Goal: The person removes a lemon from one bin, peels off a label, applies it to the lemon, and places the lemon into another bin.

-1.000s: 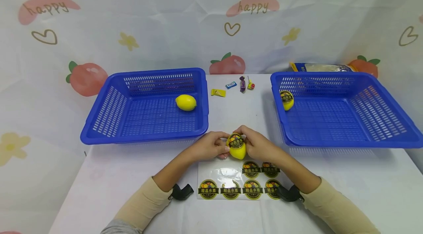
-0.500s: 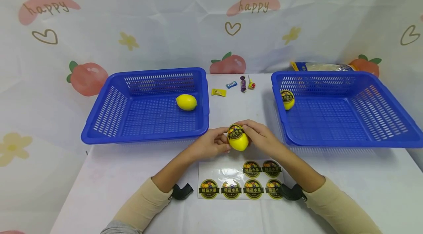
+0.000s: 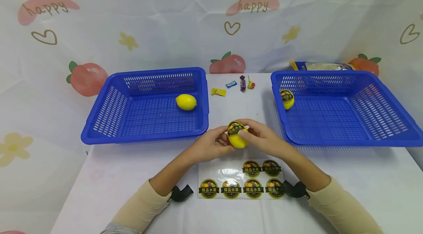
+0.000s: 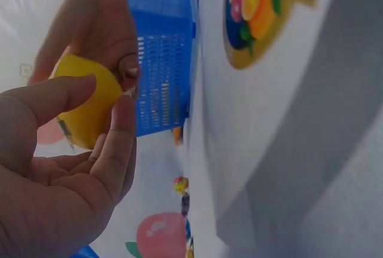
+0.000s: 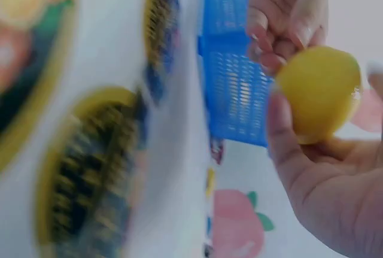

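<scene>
Above the middle of the table, both hands hold one yellow lemon with a round black-and-gold sticker on its upper side. My left hand grips its left side, thumb and fingertips against the peel. From the right, my right hand wraps it, with the thumb lying by the sticker's lower edge. The right wrist view shows the bare yellow side of the lemon. Below the hands lies a white sheet with several matching stickers.
To the left stands a blue basket holding a plain lemon. Another blue basket, on the right, holds a stickered lemon. Small wrapped sweets lie at the back, and a plastic packet sits behind the right basket.
The lemon has risen a little away from the sticker sheet in both hands. The right thumb has moved onto the lemon's front, near the sticker.
</scene>
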Demonstrator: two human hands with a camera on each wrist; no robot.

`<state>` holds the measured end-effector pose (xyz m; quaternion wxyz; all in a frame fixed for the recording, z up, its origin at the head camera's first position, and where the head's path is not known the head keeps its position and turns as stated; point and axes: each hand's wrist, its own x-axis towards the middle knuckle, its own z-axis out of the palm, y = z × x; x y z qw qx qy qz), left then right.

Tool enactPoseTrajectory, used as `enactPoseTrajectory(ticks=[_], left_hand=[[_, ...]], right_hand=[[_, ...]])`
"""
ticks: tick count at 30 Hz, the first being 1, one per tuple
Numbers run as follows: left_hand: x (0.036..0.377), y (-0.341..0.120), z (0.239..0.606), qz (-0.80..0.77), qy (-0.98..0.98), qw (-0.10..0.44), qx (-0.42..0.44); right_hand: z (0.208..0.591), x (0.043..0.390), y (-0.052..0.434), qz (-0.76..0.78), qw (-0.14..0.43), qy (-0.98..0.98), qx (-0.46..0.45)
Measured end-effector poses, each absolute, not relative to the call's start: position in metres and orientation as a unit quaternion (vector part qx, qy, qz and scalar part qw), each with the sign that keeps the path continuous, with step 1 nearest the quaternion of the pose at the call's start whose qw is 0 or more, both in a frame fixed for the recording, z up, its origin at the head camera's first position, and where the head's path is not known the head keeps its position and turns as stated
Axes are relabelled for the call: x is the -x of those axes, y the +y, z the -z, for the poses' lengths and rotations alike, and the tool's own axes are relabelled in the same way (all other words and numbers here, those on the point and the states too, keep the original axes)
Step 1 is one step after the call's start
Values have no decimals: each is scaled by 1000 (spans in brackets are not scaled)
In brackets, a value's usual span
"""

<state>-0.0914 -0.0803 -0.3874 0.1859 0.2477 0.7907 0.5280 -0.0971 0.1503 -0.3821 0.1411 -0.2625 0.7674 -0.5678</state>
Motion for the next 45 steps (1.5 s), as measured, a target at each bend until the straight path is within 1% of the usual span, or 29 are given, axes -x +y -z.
enactPoseTrajectory(ticks=[3, 6, 9, 11, 14, 17, 19, 21, 24, 29, 34, 39, 45], left_hand=[[88, -79, 383, -528, 791, 185, -246], [85, -79, 377, -527, 793, 178, -249], [81, -81, 369, -513, 804, 148, -261], [79, -83, 363, -495, 817, 105, -278], [78, -88, 353, -439, 848, 12, -299], [79, -96, 346, -369, 877, -72, -299], [81, -101, 343, -330, 894, -107, -284], [83, -105, 342, -300, 907, -124, -267], [87, -110, 341, -267, 925, -129, -236], [93, -114, 345, -254, 938, -120, -203], [95, -115, 349, -265, 942, -105, -178], [96, -115, 351, -266, 946, -90, -160], [99, -115, 353, -261, 950, -81, -153]], right_hand=[[375, 96, 155, 527, 144, 784, 295], [366, 94, 161, 510, 133, 792, 308], [357, 93, 166, 507, 123, 796, 307], [352, 93, 171, 502, 116, 801, 305], [347, 93, 180, 497, 103, 808, 300], [343, 95, 190, 492, 89, 817, 287], [337, 95, 197, 485, 81, 826, 275], [333, 96, 205, 478, 73, 836, 259], [323, 99, 217, 457, 51, 857, 232], [310, 115, 242, 400, 22, 900, 169], [303, 135, 265, 382, 29, 917, 110], [300, 148, 285, 357, 47, 931, 65], [308, 160, 305, 318, 65, 945, 42]])
